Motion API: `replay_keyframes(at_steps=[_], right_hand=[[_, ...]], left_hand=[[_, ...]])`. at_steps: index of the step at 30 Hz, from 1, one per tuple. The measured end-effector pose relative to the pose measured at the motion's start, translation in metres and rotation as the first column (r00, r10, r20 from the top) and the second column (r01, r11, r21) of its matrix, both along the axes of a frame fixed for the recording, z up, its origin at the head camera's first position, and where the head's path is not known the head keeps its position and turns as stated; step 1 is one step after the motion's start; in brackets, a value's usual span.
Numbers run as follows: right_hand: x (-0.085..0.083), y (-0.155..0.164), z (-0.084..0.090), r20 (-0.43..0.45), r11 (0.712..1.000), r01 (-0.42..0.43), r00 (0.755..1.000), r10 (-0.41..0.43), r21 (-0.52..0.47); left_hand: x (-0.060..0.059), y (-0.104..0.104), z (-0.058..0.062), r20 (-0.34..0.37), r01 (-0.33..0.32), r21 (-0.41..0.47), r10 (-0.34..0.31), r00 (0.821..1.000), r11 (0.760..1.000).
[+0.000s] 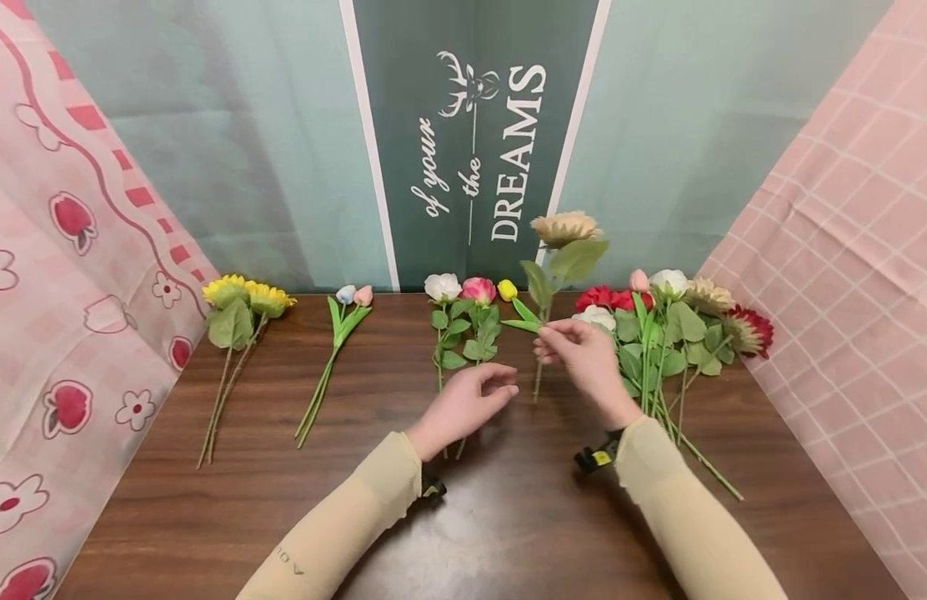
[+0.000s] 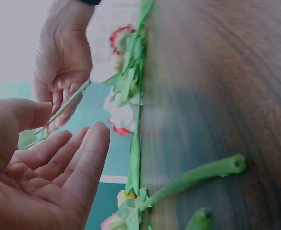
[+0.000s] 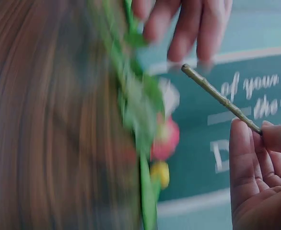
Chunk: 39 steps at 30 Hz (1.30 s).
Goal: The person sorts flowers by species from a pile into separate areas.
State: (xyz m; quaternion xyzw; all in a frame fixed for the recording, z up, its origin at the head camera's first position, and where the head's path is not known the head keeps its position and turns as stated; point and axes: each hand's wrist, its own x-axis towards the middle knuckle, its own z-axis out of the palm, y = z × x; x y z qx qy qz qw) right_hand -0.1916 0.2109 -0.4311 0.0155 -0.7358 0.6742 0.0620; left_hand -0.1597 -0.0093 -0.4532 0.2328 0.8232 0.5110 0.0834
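My right hand [image 1: 589,362] pinches the stem of a beige sunflower-like flower [image 1: 565,228] between thumb and fingers, holding it upright above the table. Its bare brown stem [image 3: 217,97] sticks out past the fingers in the right wrist view, the cut end pointing toward my left hand [image 3: 193,26]. My left hand [image 1: 463,402] hovers with relaxed, slightly bent fingers and nothing in them, palm toward the right hand. Below and behind it lie a white rose [image 1: 443,287] and a pink rose [image 1: 478,290], their stems partly hidden. A yellow tulip [image 1: 507,289] lies just beyond the held stem.
Two yellow sunflowers [image 1: 248,298] lie at the table's left, beside a blue tulip [image 1: 346,294] and a pink tulip [image 1: 363,295]. A mixed pile to the right includes red roses [image 1: 594,297], white roses [image 1: 669,282] and a red-edged flower [image 1: 750,331]. Fabric walls surround the wooden table [image 1: 523,517].
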Motion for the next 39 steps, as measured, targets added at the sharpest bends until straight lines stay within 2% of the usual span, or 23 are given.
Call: replay_keyframes(at_steps=[4, 6, 8, 13, 17, 22, 27, 33, 39], right_hand=[[0.0, -0.031, -0.004, -0.004, 0.995, -0.037, 0.999, 0.037, -0.094], [0.001, -0.04, -0.007, 0.001, 0.993, -0.045, 0.999, 0.045, -0.114], [0.001, -0.045, -0.008, 0.003, 0.991, -0.053, 0.999, 0.054, -0.122], [0.001, -0.046, -0.009, 0.004, 0.986, -0.056, 0.998, 0.057, -0.159], [-0.001, -0.042, -0.007, 0.003, 0.981, -0.029, 1.0, 0.03, -0.189], [-0.001, -0.041, -0.007, 0.01, 0.98, -0.032, 0.999, 0.035, -0.196], [0.0, -0.043, -0.01, 0.01, 0.98, -0.06, 0.998, 0.063, -0.192], [0.002, -0.047, -0.011, 0.0, 0.98, -0.083, 0.996, 0.085, -0.182], [0.003, -0.051, -0.012, 0.016, 0.983, -0.086, 0.996, 0.089, -0.163]], left_hand=[[-0.004, -0.002, -0.007, 0.175, -0.014, 0.186, -0.019, 0.984, 0.983], [-0.005, -0.002, -0.012, 0.226, -0.014, 0.246, -0.043, 0.973, 0.969], [-0.005, -0.002, -0.016, 0.244, -0.02, 0.279, -0.051, 0.969, 0.96], [-0.003, -0.003, -0.018, 0.26, -0.049, 0.293, -0.03, 0.965, 0.955], [-0.002, -0.003, -0.017, 0.278, -0.039, 0.273, -0.04, 0.96, 0.961], [-0.002, -0.004, -0.015, 0.238, -0.022, 0.242, -0.038, 0.97, 0.97], [-0.004, -0.005, -0.014, 0.209, -0.043, 0.256, -0.012, 0.978, 0.966], [-0.005, -0.006, -0.015, 0.193, -0.081, 0.267, 0.029, 0.981, 0.96], [-0.006, -0.008, -0.015, 0.195, -0.092, 0.263, 0.041, 0.98, 0.96]])
